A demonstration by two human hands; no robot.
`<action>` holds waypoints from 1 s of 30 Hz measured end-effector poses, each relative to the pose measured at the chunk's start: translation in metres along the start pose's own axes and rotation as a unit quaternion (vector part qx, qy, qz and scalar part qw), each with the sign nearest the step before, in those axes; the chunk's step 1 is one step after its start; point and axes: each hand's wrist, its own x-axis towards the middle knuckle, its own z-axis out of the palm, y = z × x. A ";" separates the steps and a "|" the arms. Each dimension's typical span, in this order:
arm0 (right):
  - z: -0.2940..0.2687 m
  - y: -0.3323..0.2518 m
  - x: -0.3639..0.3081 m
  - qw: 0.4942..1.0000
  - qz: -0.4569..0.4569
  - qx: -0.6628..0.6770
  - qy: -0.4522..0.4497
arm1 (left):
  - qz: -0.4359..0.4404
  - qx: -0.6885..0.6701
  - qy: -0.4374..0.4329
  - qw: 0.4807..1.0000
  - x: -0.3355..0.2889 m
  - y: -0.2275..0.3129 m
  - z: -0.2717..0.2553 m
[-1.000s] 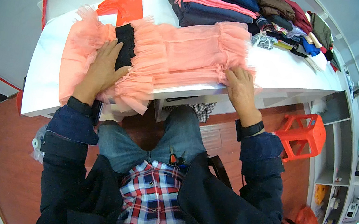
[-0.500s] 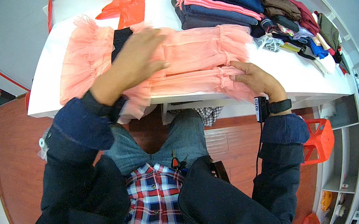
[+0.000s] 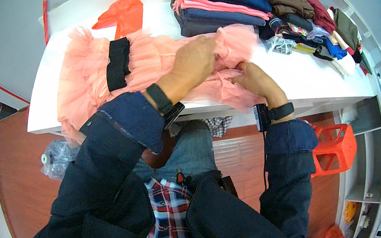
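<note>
A peach tulle dress (image 3: 153,56) lies across the white table, its black waistband (image 3: 118,64) toward the left and its ruffled end toward the right. My left hand (image 3: 195,62) is closed on the tulle near the right part of the dress, its fingers curled into the fabric. Just to its right, my right hand (image 3: 256,81) grips the gathered ruffle close to the table's front edge. Bunched cloth hides some fingertips of both hands. Part of the dress hangs over the front edge at the left.
Behind the dress stands a stack of folded dark blue and pink clothes (image 3: 223,16). More clothes (image 3: 316,31) are heaped at the back right. A red plastic bag (image 3: 123,16) lies at the back left. On the floor at the right is a red stool (image 3: 336,148).
My left hand has moved right from beside the waistband and closed on the tulle near the ruffle. The waistband is now uncovered. My right hand has shifted slightly left, and the right end is more bunched.
</note>
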 end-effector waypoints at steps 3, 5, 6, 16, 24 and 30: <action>0.004 0.008 0.008 0.986 -0.015 0.163 0.022 | 0.026 -0.064 0.066 0.995 -0.006 -0.001 -0.022; 0.001 0.015 0.010 0.974 0.003 0.227 -0.004 | 0.117 -0.100 0.047 0.987 -0.008 0.002 -0.025; 0.002 0.017 0.009 0.976 0.037 0.213 -0.039 | 0.186 -0.124 0.051 0.973 -0.011 0.004 -0.023; -0.031 0.014 -0.030 0.938 0.100 0.301 0.138 | 0.155 0.046 -0.093 0.982 -0.053 0.001 0.023; 0.049 -0.031 -0.119 0.789 0.182 0.496 0.313 | 0.126 0.040 -0.125 0.983 -0.065 0.008 0.021; 0.057 -0.055 -0.048 0.866 0.079 0.399 0.289 | 0.138 0.023 -0.115 0.984 -0.089 0.013 0.018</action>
